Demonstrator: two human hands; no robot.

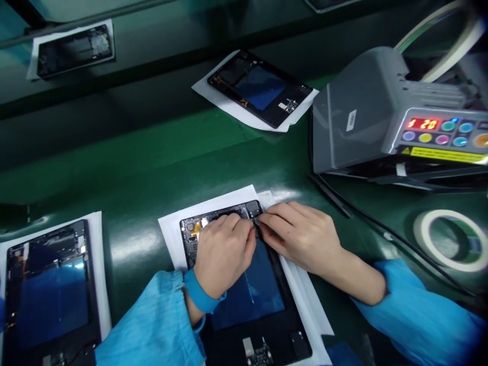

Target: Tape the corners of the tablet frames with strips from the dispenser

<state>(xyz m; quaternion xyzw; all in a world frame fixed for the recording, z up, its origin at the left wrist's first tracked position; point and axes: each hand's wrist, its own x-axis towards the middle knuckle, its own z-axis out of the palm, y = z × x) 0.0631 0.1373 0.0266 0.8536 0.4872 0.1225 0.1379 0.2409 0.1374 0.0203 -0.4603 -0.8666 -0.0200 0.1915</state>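
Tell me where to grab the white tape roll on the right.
Grip the white ring-shaped tape roll across its rim, one finger inside the open centre, coming from above: it lies flat on the green table, so only the top face and hole are reachable.

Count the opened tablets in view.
4: one under both hands, one at the bottom left, one in the middle further back, one at the top left. A dark edge at the top may be another.

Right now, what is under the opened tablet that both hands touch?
A white paper sheet lies under the opened tablet, on the green belt. The left hand and right hand cover its upper part.
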